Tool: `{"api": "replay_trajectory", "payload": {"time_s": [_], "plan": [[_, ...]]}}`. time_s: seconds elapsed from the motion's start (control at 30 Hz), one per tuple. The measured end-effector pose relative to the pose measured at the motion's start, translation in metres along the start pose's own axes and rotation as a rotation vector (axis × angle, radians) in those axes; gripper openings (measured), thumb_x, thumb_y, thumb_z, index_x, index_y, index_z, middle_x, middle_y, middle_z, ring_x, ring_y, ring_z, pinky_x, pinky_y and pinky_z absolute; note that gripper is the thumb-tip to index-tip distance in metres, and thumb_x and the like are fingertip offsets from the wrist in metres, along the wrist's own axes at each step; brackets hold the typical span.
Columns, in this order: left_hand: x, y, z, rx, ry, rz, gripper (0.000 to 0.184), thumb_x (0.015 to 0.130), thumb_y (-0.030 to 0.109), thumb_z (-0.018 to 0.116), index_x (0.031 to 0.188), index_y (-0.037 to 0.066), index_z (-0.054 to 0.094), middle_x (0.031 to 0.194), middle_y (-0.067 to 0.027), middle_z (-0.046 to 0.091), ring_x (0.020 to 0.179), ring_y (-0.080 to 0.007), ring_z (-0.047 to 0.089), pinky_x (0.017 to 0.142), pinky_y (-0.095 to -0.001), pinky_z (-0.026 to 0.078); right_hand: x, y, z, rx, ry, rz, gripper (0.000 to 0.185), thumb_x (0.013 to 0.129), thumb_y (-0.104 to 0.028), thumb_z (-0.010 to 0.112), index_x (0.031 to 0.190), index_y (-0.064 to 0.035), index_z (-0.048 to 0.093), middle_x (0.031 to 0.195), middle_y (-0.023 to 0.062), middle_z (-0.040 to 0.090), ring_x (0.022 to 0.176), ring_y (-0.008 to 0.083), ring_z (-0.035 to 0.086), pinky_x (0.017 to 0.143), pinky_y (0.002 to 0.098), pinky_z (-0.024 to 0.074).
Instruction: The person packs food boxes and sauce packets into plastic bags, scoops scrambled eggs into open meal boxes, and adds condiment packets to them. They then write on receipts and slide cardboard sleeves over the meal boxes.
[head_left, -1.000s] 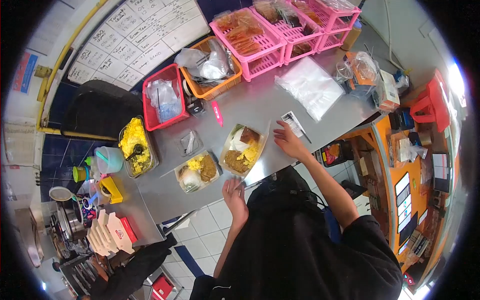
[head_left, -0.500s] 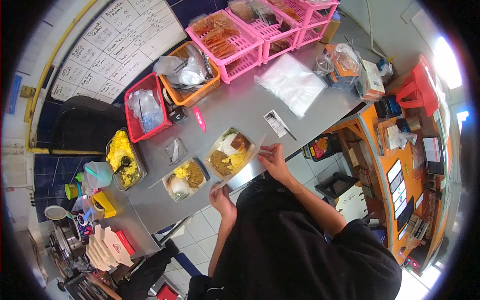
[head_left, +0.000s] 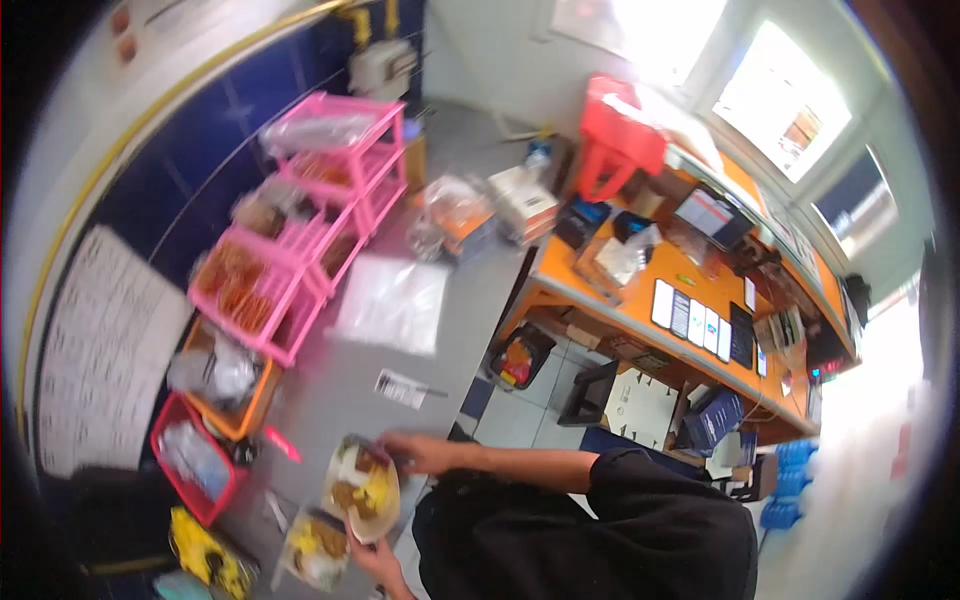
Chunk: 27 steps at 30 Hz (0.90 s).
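Note:
A paper food box (head_left: 377, 512) with rice, yellow scrambled egg and brown pieces lies at the near edge of the steel counter. My right hand (head_left: 418, 454) grips its far end, the fingers curled at the rim. At the other end my left hand (head_left: 374, 562) holds the box by its near corner. A second food box (head_left: 316, 550) with similar food is beside it, close to my left hand. Motion blur softens the fingers and the food.
Along the wall stand pink stacking baskets (head_left: 290, 345), an orange basket (head_left: 262, 405) and a red basket (head_left: 212, 515). On the counter are clear plastic bags (head_left: 392, 303), a printed slip (head_left: 402, 388) and a pink marker (head_left: 283, 444). Phones (head_left: 690, 318) lie on the orange desk at right.
The view has swung right, bringing the desk and windows further in. My hands have gone from the box's raised translucent flaps to gripping the box at its two ends.

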<state>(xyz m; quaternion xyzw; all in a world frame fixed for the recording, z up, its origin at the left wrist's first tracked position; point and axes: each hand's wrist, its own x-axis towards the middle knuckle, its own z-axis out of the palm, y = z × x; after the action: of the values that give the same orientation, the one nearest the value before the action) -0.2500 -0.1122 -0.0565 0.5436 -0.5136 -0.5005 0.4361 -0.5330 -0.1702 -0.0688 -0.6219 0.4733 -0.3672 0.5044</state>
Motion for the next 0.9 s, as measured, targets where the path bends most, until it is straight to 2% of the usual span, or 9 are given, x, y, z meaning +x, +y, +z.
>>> {"api": "replay_trajectory", "payload": {"time_s": [0.07,0.2,0.27,0.4,0.53,0.73,0.77,0.83,0.9], "plan": [[0.006,0.009,-0.009,0.184,-0.133,0.051,0.052,0.088,-0.014,0.058,0.139,-0.005,0.051,0.133,-0.0227,0.058,0.119,-0.029,0.059,0.098,-0.0381,0.049,-0.01,-0.018,-0.004,-0.032,-0.083,0.04,0.082,0.079,-0.006,0.071,0.152,-0.007,0.032,0.143,0.0202,0.05,0.13,0.0306,0.052,0.108,0.0405,0.0427],[0.018,0.01,-0.023,0.286,-0.242,-0.013,0.041,0.088,-0.015,0.055,0.128,-0.007,0.061,0.126,-0.0239,0.063,0.112,-0.0282,0.063,0.096,-0.0378,0.05,-0.027,-0.032,-0.007,-0.104,-0.045,-0.094,0.083,0.083,-0.007,0.07,0.155,-0.0124,0.029,0.138,0.0202,0.052,0.135,0.0363,0.045,0.112,0.0435,0.0364],[0.019,0.015,-0.028,0.244,-0.311,-0.053,0.036,0.087,-0.015,0.055,0.121,-0.008,0.066,0.116,-0.024,0.068,0.105,-0.0279,0.066,0.093,-0.0368,0.051,-0.031,-0.026,-0.005,-0.475,0.029,-0.115,0.08,0.083,-0.011,0.072,0.153,-0.0152,0.035,0.133,0.0186,0.055,0.129,0.0363,0.049,0.108,0.0461,0.0385],[0.022,0.041,-0.032,0.47,-0.474,0.019,0.037,0.088,-0.011,0.055,0.123,-0.004,0.066,0.118,-0.0193,0.07,0.108,-0.0259,0.068,0.093,-0.0347,0.051,-0.029,-0.038,-0.014,-0.57,-0.105,-0.028,0.073,0.082,-0.017,0.074,0.149,-0.0138,0.044,0.129,0.0156,0.057,0.122,0.0338,0.053,0.102,0.0458,0.0407],[0.018,0.042,-0.022,0.411,-0.379,0.033,0.032,0.09,-0.009,0.051,0.114,-0.003,0.071,0.107,-0.0193,0.073,0.102,-0.0252,0.071,0.091,-0.0327,0.052,-0.025,-0.044,-0.016,-0.618,-0.164,-0.128,0.054,0.084,-0.02,0.069,0.136,-0.0159,0.058,0.113,0.0081,0.062,0.11,0.0288,0.057,0.095,0.0437,0.0431],[0.018,0.043,-0.027,0.377,-0.359,0.071,0.037,0.089,-0.011,0.049,0.118,-0.002,0.07,0.114,-0.0197,0.072,0.11,-0.0271,0.068,0.097,-0.0336,0.05,-0.021,-0.024,-0.011,-0.669,-0.321,-0.345,0.041,0.082,-0.018,0.062,0.122,-0.0178,0.066,0.112,-0.0001,0.064,0.116,0.024,0.056,0.097,0.0441,0.0421],[0.022,0.034,-0.035,0.426,-0.423,0.057,0.044,0.087,-0.009,0.054,0.13,0.0,0.063,0.127,-0.0206,0.066,0.119,-0.0315,0.063,0.102,-0.0333,0.046,-0.02,-0.029,-0.016,-0.658,-0.305,-0.321,0.038,0.083,-0.018,0.065,0.121,-0.0175,0.066,0.118,0.0023,0.063,0.119,0.0259,0.055,0.1,0.0443,0.0414],[0.023,0.054,-0.024,0.421,-0.268,0.18,0.055,0.084,-0.003,0.063,0.138,0.003,0.053,0.142,-0.0239,0.053,0.136,-0.0367,0.047,0.111,-0.0384,0.038,-0.022,-0.06,-0.011,-0.578,-0.172,-0.275,0.038,0.082,-0.016,0.072,0.119,-0.0177,0.065,0.128,0.0073,0.059,0.124,0.03,0.052,0.103,0.0441,0.0397],[0.027,0.038,-0.027,0.58,-0.121,0.376,0.062,0.082,0.004,0.072,0.138,0.003,0.045,0.147,-0.0247,0.044,0.143,-0.0412,0.034,0.114,-0.049,0.03,-0.021,-0.072,-0.016,-0.517,-0.084,-0.266,0.042,0.079,-0.015,0.076,0.119,-0.0183,0.063,0.131,0.0099,0.057,0.126,0.0321,0.05,0.105,0.0436,0.0387]]}}
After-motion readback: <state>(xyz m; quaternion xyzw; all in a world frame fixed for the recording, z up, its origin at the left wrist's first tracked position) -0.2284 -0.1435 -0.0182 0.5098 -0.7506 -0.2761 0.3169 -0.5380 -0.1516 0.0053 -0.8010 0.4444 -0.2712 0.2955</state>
